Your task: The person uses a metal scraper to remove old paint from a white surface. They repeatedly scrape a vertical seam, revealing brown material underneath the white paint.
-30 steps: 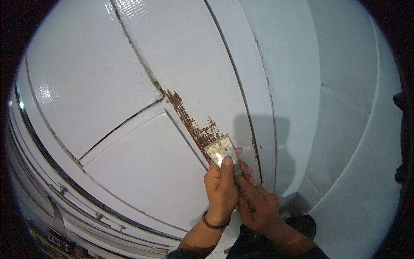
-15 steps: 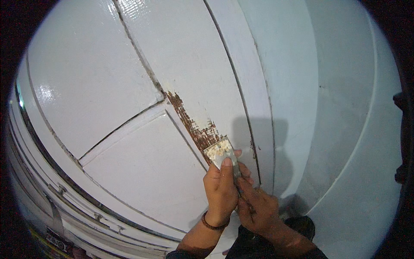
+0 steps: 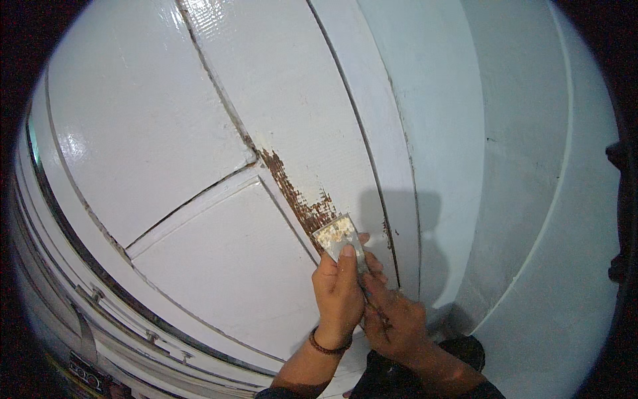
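A metal paint scraper (image 3: 339, 234), its blade dotted with cream-coloured flakes, lies against a white painted door (image 3: 219, 266). Its edge meets the lower end of a long brown patch (image 3: 292, 189) where the paint is off. My left hand (image 3: 340, 286) grips the scraper near the blade, thumb pressed on the flat metal and fingers behind it. Lower down, my right hand (image 3: 395, 316) is closed round the handle, which it mostly hides. A bead bracelet (image 3: 327, 342) circles my left wrist.
A pale blue wall (image 3: 432, 100) runs along the right, beside the door frame (image 3: 392, 166). Rails and fittings (image 3: 153, 336) line the lower left edge, with a dark printed object (image 3: 93, 376) in the corner. My dark shoe (image 3: 465, 349) shows below my right forearm.
The view has shifted slightly, with the far end of the brown patch a little lower. Both hands keep their grip, and the scraper stays at the patch's lower end.
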A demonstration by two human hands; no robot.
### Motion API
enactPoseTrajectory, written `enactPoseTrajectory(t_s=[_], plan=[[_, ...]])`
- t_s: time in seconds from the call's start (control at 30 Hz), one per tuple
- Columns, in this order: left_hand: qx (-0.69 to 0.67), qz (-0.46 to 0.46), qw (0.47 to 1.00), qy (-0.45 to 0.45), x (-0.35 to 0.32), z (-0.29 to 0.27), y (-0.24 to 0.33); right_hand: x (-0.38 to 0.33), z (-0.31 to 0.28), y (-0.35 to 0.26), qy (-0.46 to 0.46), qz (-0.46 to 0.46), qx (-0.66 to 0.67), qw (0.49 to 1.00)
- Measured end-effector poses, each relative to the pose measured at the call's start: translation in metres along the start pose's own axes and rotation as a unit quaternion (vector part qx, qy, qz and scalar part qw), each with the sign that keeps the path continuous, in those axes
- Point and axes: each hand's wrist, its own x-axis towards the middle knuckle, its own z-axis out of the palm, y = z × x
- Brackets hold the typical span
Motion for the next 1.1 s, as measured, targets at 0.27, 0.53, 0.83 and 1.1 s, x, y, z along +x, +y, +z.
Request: enactPoseTrajectory(t_s=[0.27, 0.53, 0.83, 1.1], plan=[[-0.006, -0.01, 1.0, 0.009, -0.002, 0.002, 0.002, -0.002, 0.003, 0.003, 0.014, -0.001, -0.013, 1.0], [-0.006, -0.011, 1.0, 0.01, 0.001, 0.002, 0.002, -0.002, 0.001, 0.003, -0.015, 0.004, -0.009, 1.0], [0.001, -0.008, 1.0, 0.008, 0.001, 0.003, 0.002, -0.001, -0.003, -0.002, -0.05, 0.04, -0.008, 0.998], [-0.007, -0.039, 0.999, 0.018, 0.004, 0.008, 0.006, 0.005, -0.006, -0.004, -0.039, 0.051, 0.013, 0.998]])
